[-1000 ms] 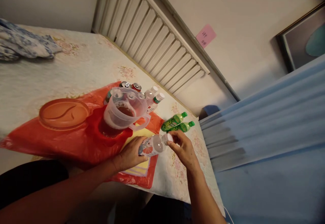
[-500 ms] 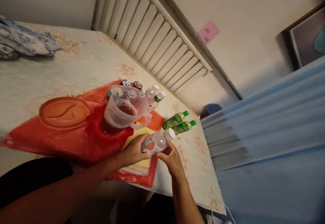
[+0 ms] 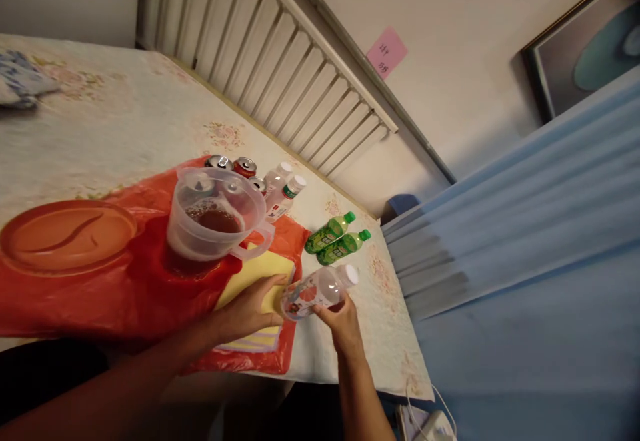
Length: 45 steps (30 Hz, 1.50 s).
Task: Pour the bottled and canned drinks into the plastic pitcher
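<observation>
My right hand (image 3: pixel 345 326) grips a clear plastic bottle (image 3: pixel 306 296) with a white cap and a printed label. The bottle is tilted, its capped end up and to the right. My left hand (image 3: pixel 250 309) is open, thumb and fingers apart, just beside the bottle's base and over a folded yellow cloth (image 3: pixel 253 269). Left of the cloth, a translucent plastic pitcher (image 3: pixel 197 235) holds foamy brown liquid and stands on red plastic sheeting (image 3: pixel 120 297). Its handle points toward the bottle.
An orange lid (image 3: pixel 70 235) lies on the sheeting. Behind the pitcher are several cans (image 3: pixel 245 167) and two white-capped bottles (image 3: pixel 283 202). Two green-capped bottles (image 3: pixel 333 237) lie or lean farther right. A radiator (image 3: pixel 270 61) and a blue curtain (image 3: pixel 500 261) border the table.
My left hand has come off the bottle, its fingers spreading. My right hand holds the bottle slightly farther right. The view has shifted, moving the table items leftward in the picture.
</observation>
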{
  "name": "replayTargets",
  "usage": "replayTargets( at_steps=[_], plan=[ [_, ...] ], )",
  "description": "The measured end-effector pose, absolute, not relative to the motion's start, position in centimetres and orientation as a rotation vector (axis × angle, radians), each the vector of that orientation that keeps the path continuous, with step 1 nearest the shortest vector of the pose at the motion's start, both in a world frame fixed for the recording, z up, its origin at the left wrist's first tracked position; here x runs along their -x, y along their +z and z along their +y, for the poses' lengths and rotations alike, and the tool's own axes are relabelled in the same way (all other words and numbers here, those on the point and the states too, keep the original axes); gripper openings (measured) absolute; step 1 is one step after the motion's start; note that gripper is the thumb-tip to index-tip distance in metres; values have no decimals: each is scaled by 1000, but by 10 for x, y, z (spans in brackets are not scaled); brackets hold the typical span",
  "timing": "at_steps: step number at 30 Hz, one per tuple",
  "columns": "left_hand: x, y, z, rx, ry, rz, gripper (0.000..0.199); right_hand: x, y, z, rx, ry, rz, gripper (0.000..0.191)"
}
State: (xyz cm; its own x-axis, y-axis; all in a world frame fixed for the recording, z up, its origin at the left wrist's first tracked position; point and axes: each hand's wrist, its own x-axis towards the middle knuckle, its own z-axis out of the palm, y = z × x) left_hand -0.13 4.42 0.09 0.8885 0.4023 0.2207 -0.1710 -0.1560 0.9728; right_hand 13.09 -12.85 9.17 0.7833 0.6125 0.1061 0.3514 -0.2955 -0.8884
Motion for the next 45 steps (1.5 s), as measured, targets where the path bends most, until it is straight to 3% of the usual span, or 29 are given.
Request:
replayTargets(
  at_steps=[9, 21, 34, 45],
  plan=[
    [2, 12, 47, -1684, 377, 159, 51, -228, 81, -180, 1963, -72, -437, 49],
    [-1, 16, 50, -1724, 254, 190, 49, -311, 40, -170, 1935, -180, -315, 49],
    [-2, 8, 50, -1760, 209, 169, 53, -317, 3, -156, 1882, -115, -354, 49],
    [-1, 11, 50, -1777, 182, 171, 56, -311, -31, -135, 2024, -351, -229, 55]
  ],
)
